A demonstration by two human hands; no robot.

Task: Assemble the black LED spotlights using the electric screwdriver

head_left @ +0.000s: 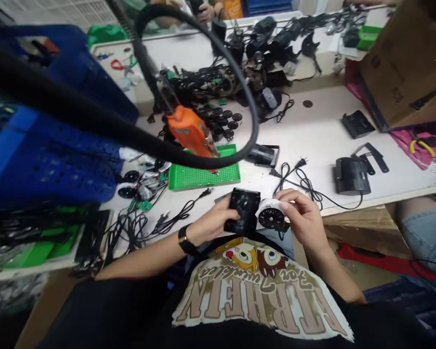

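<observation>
Close to my body, my left hand [216,220] grips a black plastic housing [244,211], its hollow side facing up. My right hand [301,215] pinches a white round part with a black slotted disc [271,218] on its face, held just right of the housing. A small dark piece with wire hangs under the disc. Whether the two parts touch, I cannot tell. Beyond my hands lies a green perforated tray [178,178] with small bits in it. An orange power screwdriver [191,131] hangs over that tray.
A thick black hose [252,131] loops across the view. Blue crates [58,165] stand at left. Black cords [174,215] and a finished-looking black device [352,175] lie on the white bench. A cardboard box [407,68] sits at right; another person's hands [205,12] show at the back.
</observation>
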